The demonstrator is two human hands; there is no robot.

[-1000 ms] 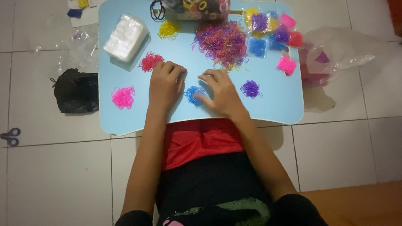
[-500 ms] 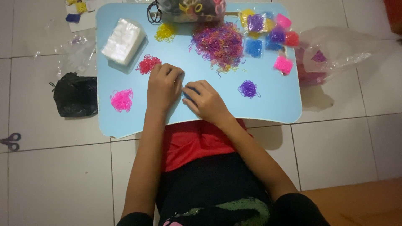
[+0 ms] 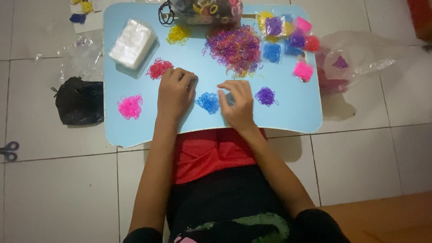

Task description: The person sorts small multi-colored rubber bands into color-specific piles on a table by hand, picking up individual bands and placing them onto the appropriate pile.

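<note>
Blue rubber bands [image 3: 208, 101] are lying in a small loose heap near the front edge of the light blue table [image 3: 288, 114], between the person's two hands. The right hand [image 3: 238, 104] is resting just beside the heap on its right, fingers [image 3: 230, 86] spread and bent loosely, holding nothing that can be made out. The left hand [image 3: 175, 92] is lying palm down just left of the heap, its fingers curled under at the knuckles; whether they are pinching anything cannot be told. A red heap [image 3: 159, 68] is sitting just beyond the left hand, a pink heap [image 3: 130, 106] well off to its left, and a purple heap [image 3: 265, 96] near the right hand. Farther back, a large mixed pile of bands [image 3: 234, 47] is spreading across the middle of the table, with a white stack of clear bags [image 3: 132, 43] at the left corner.
</note>
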